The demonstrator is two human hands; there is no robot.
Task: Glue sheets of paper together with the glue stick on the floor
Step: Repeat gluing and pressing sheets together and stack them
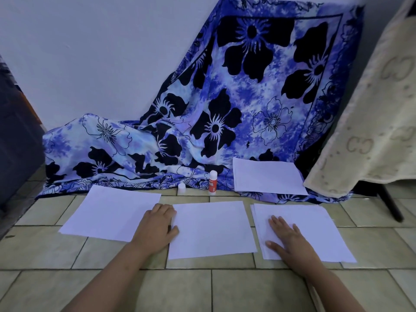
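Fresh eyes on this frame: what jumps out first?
The big blue floral cloth draped against the wall behind dominates. In front, white paper lies on the tiled floor: a left sheet, a middle sheet and a right stack, with the glue stick upright behind them. The right hand lies flat on the right stack; the left hand is at the middle sheet's left edge.

Matt white paper sheets [211, 228], glazed tile floor [202, 289], printed cloth [225, 109], plastic glue stick [212, 182], fuzzy blanket [371, 131]
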